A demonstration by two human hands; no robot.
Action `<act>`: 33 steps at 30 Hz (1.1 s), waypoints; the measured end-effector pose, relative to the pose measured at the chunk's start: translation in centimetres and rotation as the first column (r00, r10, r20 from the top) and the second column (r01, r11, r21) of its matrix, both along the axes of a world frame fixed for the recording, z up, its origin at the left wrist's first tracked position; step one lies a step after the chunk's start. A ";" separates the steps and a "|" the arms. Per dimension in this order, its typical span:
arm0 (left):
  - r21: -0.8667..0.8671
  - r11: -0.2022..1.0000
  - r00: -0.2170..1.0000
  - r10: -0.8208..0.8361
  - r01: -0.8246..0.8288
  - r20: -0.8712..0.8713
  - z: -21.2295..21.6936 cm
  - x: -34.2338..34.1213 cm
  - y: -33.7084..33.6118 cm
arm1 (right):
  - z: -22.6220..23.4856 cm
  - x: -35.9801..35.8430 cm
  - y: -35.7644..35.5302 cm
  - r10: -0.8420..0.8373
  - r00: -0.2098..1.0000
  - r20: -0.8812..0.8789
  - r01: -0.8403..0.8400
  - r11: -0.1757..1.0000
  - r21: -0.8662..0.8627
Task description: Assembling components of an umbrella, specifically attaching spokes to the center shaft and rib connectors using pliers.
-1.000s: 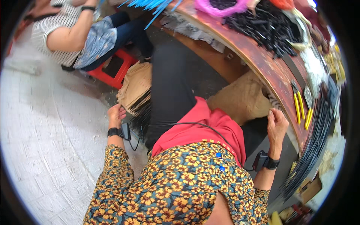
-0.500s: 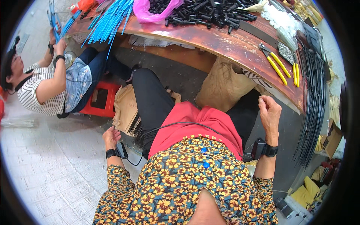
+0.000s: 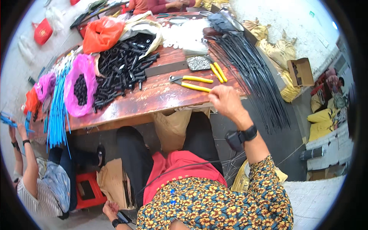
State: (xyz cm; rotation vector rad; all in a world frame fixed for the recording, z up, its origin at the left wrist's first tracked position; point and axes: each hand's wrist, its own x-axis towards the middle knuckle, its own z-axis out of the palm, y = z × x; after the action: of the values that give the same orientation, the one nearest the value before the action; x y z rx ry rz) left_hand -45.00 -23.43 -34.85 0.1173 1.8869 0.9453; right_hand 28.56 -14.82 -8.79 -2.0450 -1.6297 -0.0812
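My right hand (image 3: 226, 100) is over the table's front edge, with its fingers curled together. Whatever they may hold is hidden. Just beside its fingertips are the yellow handles of cutting pliers (image 3: 197, 79) lying on the reddish wooden table (image 3: 153, 94). A second yellow-handled tool (image 3: 219, 72) lies behind them. My left hand (image 3: 110, 209) is low at my left side, fingers bent inward, near a brown paper bundle (image 3: 112, 180) with thin dark rods at its edge. It is too small to show anything in its grip.
Black plastic parts (image 3: 124, 69) are heaped at the middle left beside a pink bag (image 3: 69, 97) and blue strips (image 3: 57, 111). Long black rods (image 3: 255, 73) overhang the table's right end. A co-worker (image 3: 32, 184) sits at the left by a red stool (image 3: 90, 189).
My view has tipped up and turned right, so more of the table shows. My right hand has moved forward to the table edge near the pliers. The left hand stays low at my side.
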 end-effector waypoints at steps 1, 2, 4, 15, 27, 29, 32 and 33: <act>0.010 1.000 1.000 -0.022 0.022 0.007 0.0 0.6 1.0 | 1.3 1.4 0.5 -0.102 0.994 0.037 0.105 0.993 -0.059; 0.018 1.000 1.000 -0.020 0.020 -0.020 0.1 1.3 1.7 | 2.5 2.7 1.1 -0.200 0.977 0.078 0.208 0.971 -0.114; 0.031 0.999 0.998 -0.042 0.043 -0.045 0.7 2.9 3.6 | 2.9 7.3 1.9 -0.385 0.890 0.245 0.429 0.889 -0.163; 0.250 0.899 0.933 -0.355 0.360 -0.067 6.2 14.4 16.4 | -0.7 12.4 2.7 -0.527 0.835 0.159 0.550 0.806 -0.218; 0.390 0.816 0.894 -0.445 0.426 -0.046 9.4 18.9 21.1 | -1.8 15.1 3.5 -0.579 0.736 0.350 0.653 0.744 -0.143; 0.406 0.809 0.892 -0.451 0.426 -0.037 9.7 18.8 20.9 | -2.1 15.8 2.8 -0.606 0.721 0.335 0.672 0.730 -0.125; 0.414 0.808 0.897 -0.438 0.420 -0.056 10.9 18.9 20.3 | -2.0 14.8 1.6 -0.615 0.678 0.402 0.640 0.763 0.090; 0.378 0.825 0.904 -0.419 0.419 -0.088 11.3 18.7 19.9 | -0.8 13.5 1.0 -0.657 0.670 0.347 0.679 0.731 0.074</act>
State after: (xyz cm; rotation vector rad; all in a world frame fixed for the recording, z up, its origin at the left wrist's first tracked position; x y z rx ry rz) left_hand -26.25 -3.50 -23.58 0.7456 1.5542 0.9916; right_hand 42.09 -13.85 -9.60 -2.7019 -0.9494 -0.7049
